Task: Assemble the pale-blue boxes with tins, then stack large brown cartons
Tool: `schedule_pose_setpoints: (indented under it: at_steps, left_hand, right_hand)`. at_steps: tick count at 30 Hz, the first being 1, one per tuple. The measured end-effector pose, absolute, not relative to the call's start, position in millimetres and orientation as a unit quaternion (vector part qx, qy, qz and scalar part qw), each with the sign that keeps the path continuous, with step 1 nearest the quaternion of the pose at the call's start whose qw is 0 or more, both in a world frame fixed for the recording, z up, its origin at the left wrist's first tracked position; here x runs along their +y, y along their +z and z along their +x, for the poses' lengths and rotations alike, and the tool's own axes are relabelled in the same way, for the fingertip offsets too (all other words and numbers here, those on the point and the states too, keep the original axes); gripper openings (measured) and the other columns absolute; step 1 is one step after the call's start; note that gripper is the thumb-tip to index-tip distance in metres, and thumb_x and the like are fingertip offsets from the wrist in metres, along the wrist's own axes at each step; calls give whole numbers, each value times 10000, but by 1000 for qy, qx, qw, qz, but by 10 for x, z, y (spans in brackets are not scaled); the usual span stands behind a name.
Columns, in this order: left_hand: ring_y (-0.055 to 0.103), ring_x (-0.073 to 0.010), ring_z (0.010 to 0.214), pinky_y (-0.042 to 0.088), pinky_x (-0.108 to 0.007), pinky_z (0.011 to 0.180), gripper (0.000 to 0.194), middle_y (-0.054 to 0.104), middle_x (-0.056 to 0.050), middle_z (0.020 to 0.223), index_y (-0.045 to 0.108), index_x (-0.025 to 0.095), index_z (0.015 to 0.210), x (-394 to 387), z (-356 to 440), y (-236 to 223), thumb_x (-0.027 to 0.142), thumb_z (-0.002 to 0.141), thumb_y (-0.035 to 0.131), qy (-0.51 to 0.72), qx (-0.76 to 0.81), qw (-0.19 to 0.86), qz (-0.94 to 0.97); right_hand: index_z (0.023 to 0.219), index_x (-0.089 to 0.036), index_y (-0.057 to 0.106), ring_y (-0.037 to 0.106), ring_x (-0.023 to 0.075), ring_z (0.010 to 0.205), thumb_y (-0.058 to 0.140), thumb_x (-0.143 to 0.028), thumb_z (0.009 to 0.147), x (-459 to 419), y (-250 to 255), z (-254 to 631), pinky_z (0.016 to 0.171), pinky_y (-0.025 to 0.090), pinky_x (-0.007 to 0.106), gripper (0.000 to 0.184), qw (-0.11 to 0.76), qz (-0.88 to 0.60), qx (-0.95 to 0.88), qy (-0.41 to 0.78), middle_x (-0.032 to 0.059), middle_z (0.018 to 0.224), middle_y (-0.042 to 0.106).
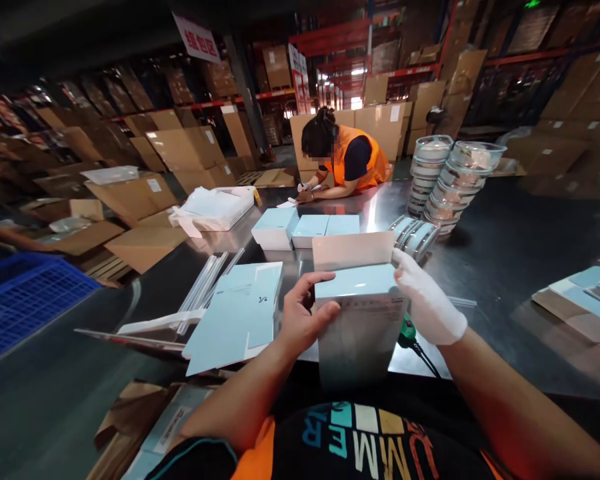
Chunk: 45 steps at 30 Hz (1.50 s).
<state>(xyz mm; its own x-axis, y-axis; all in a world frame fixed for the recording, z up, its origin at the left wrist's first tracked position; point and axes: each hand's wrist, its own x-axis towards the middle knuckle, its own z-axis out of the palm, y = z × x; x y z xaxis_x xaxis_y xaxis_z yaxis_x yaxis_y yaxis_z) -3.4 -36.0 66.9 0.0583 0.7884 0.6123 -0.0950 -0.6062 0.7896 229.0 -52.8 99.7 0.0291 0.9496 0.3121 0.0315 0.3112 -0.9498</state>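
Observation:
I hold a pale blue and white carton box [361,320] upright against my body, its top flap [353,250] standing open. My bare left hand [303,313] grips the box's left side, fingers curled round its top edge. My right hand [427,303], in a white glove, presses on the box's right top corner. A green-handled tool [407,331] with a black cord lies on the table just under my right wrist.
A stack of flat blue box blanks [240,313] lies at my left. Finished boxes [305,230] stand farther out on the steel table [505,267]. Stacks of clear lidded containers [450,177] stand at right. A person in an orange vest [347,163] leans over the far end. A white basket [217,208] and a blue crate [25,297] are at left.

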Motion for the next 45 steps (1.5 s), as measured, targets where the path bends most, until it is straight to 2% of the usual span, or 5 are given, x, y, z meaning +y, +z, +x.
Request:
schedule_pose_setpoints:
  at_steps: [10,23,31,36,45]
  left_hand:
    - [759,-284,1198,611,-443,1039,550,698,-109,1248,603,255,1230,-160,-152,405,536,869,909,664,159,316,659]
    - [735,-293,1300,604,-516,1115,173,816,-113,1175,817,242,1138,-89,-338,617,358,1018,772,575,74,212,786]
    - [717,-358,1237,552,-506,1088,576,747,-179,1375,691,190,1376,-271,-467,1404,463,903,872,183,255,50,948]
    - [721,-308,1196,577,-428,1049,687,737,-116,1388,648,252,1499,-147,-860,1268,560,912,826,436,357,22,826]
    - [653,-182,951,583,-279,795,1185,690,-64,1250,508,258,1579,240,-1188,290,559,553,1019,672,497,338,433]
  right_hand:
    - [1293,-252,678,481,356,1575,892,-462,891,-589,595,2488,1314,387,562,502,523,-367,-744,195,157,1682,499]
    - [1462,-417,704,646,238,1412,667,-95,1044,-597,721,2442,1198,549,445,528,468,-275,-823,166,52,1557,632]
    - [1810,-231,-42,457,365,1586,663,-517,1087,-234,727,2309,1239,492,561,1050,337,-159,-926,68,248,1742,374]
    - [1494,-99,651,517,382,1524,753,-185,909,809,831,3380,1301,388,578,599,287,-504,-815,15,227,1655,520]
    - [1286,-147,733,596,363,1328,809,38,566,1248,623,4299,1207,427,543,747,151,-613,-775,-22,176,1600,588]
